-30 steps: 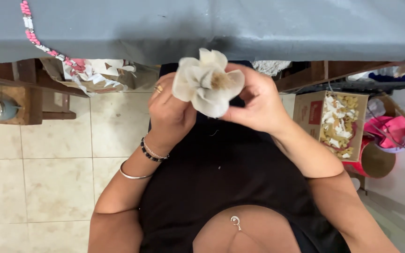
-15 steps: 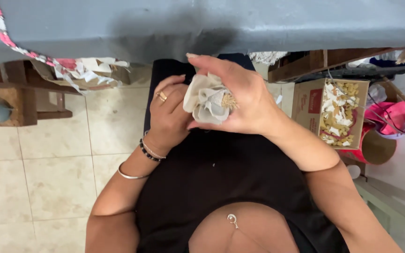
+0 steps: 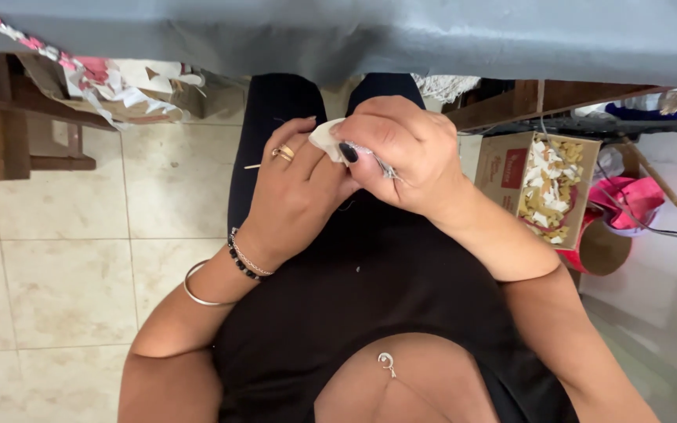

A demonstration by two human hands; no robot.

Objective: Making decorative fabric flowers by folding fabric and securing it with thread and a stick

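Both my hands meet over my lap, just below the edge of a grey table [image 3: 432,35]. My right hand [image 3: 401,153] is closed over a white paper flower [image 3: 324,139], of which only a small corner shows at the thumb. My left hand [image 3: 295,192] cups the flower from the left and below, fingers pressed against it. A thin stick [image 3: 254,165] pokes out to the left of my left fingers. Most of the flower is hidden inside the two hands.
An open cardboard box [image 3: 550,184] filled with small white and tan pieces sits on the floor at the right, beside a red roll [image 3: 601,247] and pink cloth [image 3: 628,200]. A wooden stool [image 3: 9,125] and a bag of paper scraps [image 3: 131,86] stand at the left on beige tiles.
The flower was held open and fully visible between my hands; my right hand has since closed over it and pressed it down, so only a corner shows.
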